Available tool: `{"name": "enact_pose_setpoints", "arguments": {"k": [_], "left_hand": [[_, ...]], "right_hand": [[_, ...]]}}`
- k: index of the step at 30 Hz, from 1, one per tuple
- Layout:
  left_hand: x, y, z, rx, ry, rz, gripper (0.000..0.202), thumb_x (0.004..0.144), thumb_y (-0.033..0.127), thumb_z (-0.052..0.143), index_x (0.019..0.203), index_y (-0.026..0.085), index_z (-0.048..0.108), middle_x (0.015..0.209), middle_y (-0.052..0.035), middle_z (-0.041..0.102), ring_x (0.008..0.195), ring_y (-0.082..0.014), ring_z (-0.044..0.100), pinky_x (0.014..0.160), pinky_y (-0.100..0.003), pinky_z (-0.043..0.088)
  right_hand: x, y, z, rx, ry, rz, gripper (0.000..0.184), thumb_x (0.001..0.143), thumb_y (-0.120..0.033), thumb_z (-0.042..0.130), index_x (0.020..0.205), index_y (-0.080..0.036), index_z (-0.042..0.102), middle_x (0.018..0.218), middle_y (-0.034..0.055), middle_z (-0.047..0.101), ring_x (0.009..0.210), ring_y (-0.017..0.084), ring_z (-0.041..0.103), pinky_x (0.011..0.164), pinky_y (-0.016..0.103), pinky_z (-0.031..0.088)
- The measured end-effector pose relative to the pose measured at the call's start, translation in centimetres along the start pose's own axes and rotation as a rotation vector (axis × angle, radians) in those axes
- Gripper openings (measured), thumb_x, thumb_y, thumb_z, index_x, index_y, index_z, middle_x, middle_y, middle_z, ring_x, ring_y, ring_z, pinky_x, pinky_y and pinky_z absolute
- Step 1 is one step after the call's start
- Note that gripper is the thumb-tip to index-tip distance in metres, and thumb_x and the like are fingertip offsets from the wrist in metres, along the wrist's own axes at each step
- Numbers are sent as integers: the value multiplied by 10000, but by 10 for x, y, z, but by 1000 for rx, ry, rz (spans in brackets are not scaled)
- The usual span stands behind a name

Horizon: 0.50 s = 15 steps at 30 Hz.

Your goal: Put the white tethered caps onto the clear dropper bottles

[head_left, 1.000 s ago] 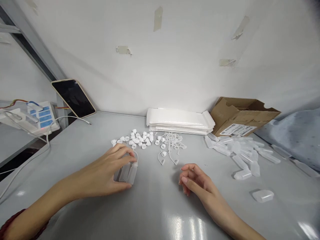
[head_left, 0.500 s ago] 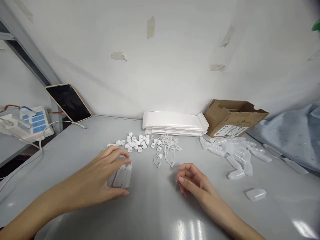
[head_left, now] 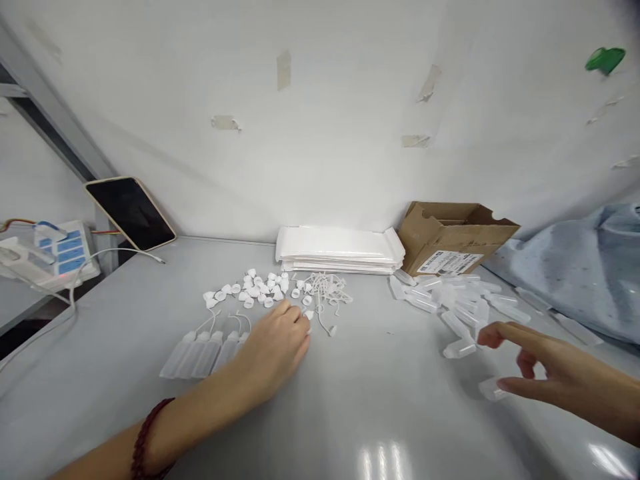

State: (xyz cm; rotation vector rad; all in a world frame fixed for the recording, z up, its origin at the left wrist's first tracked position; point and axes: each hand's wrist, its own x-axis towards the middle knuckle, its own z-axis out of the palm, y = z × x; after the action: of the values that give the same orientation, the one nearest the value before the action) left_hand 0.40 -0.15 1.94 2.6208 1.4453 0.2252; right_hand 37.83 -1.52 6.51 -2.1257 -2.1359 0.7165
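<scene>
My left hand (head_left: 284,337) reaches over the small white parts, its fingers curled downward and closed. The back of the hand hides its fingertips; a white cap (head_left: 309,314) shows right beside them. Under and beside my left forearm, a row of clear plastic squeeze bottles (head_left: 203,353) lies flat, with thin white cords at their necks. My right hand (head_left: 540,367) is open on the right, thumb and index finger apart, above a single clear bottle (head_left: 493,389). More clear bottles (head_left: 463,300) lie in a loose heap just beyond its fingers.
A pile of white caps (head_left: 260,287) and a tangle of white cords (head_left: 327,287) lie mid-table. Behind are stacked white padded mailers (head_left: 340,247) and an open cardboard box (head_left: 453,240). A phone (head_left: 131,212) leans at left near a power strip (head_left: 70,253). Grey-blue fabric (head_left: 575,267) lies right.
My left hand has left the bottle row and moved right to the corded caps, its fingers now closed. My right hand has moved right to the loose bottle. The view has shifted slightly.
</scene>
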Motion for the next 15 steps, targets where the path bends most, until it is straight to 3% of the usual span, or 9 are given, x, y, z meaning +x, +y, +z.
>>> {"name": "enact_pose_setpoints", "arguments": {"k": [3, 6, 10, 13, 15], "left_hand": [[-3, 0, 3, -14, 5, -3, 279, 908, 83, 393, 778, 148, 631, 786, -62, 592, 818, -232, 526, 708, -362, 457], [-7, -3, 1, -71, 41, -7, 301, 940, 138, 357, 808, 166, 627, 817, -53, 596, 838, -220, 530, 706, -347, 463], [-13, -7, -1, -225, 136, -50, 259, 939, 232, 391, 821, 197, 619, 807, -31, 602, 843, -215, 531, 696, -337, 462], [-17, -6, -2, -296, 172, -87, 241, 931, 255, 413, 817, 212, 621, 792, -20, 606, 835, -211, 531, 680, -327, 454], [-18, -5, -3, -337, 192, -91, 233, 930, 260, 423, 816, 220, 622, 798, -15, 610, 831, -204, 532, 676, -318, 452]], "right_hand": [[-1, 16, 4, -17, -39, 180, 405, 582, -211, 658, 983, -260, 640, 992, 103, 677, 637, 240, 629, 612, 376, 505], [2, 16, 16, 13, -96, 176, 414, 592, -145, 587, 988, -251, 641, 1050, 90, 655, 713, 236, 636, 592, 331, 494], [7, 7, 26, -65, -123, 238, 365, 556, -61, 534, 855, -222, 669, 947, 86, 662, 797, 263, 628, 590, 307, 471], [9, -5, 23, -144, -126, 199, 239, 583, -93, 574, 769, -201, 679, 853, 82, 654, 776, 259, 610, 625, 323, 459], [8, -18, 20, -108, -164, 82, 157, 621, -145, 610, 749, -198, 685, 754, 57, 630, 700, 225, 589, 613, 315, 448]]}}
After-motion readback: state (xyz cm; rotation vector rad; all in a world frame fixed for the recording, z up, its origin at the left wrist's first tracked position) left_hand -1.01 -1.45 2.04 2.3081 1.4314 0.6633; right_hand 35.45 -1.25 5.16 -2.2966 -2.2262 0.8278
